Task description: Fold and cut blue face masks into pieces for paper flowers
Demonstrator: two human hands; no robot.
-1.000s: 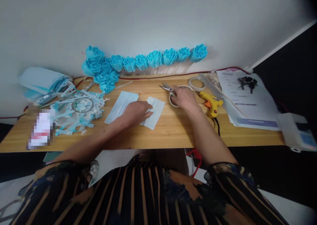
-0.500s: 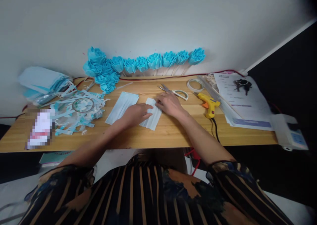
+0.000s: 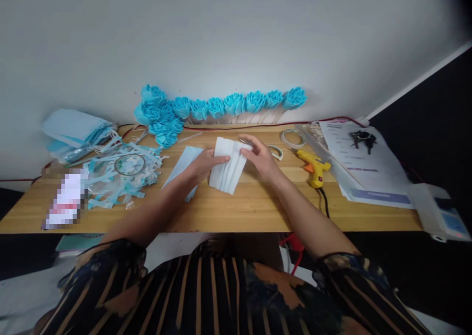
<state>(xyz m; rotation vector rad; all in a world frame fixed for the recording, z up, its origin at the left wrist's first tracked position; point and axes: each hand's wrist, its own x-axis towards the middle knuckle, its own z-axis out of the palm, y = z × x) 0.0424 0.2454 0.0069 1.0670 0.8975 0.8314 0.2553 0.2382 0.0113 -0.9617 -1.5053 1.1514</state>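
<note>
A pale, pleated face mask sheet (image 3: pixel 229 170) is raised off the tabletop between my two hands. My left hand (image 3: pixel 207 164) pinches its left edge, thumb on the near face. On the other side my right hand (image 3: pixel 260 158) grips the upper right edge, thumb in front and fingers behind. Under and beside my left wrist lie light blue mask pieces (image 3: pixel 183 165), flat on the wood. Scissors (image 3: pixel 276 152) rest behind my right hand, which hides most of them; part of a white handle shows.
Blue fabric flowers (image 3: pixel 234 103) line the wall. To the left are a stack of masks (image 3: pixel 78 127) and a heap of cut strips (image 3: pixel 143 175) with a tape roll (image 3: pixel 130 165). A yellow glue gun (image 3: pixel 313 168), another tape roll (image 3: pixel 293 138), papers (image 3: pixel 383 173) and keys (image 3: pixel 363 141) lie right.
The pleated sheet has come up off the table, now held at both sides. My hands have moved slightly apart, and the whole view has shifted a little.
</note>
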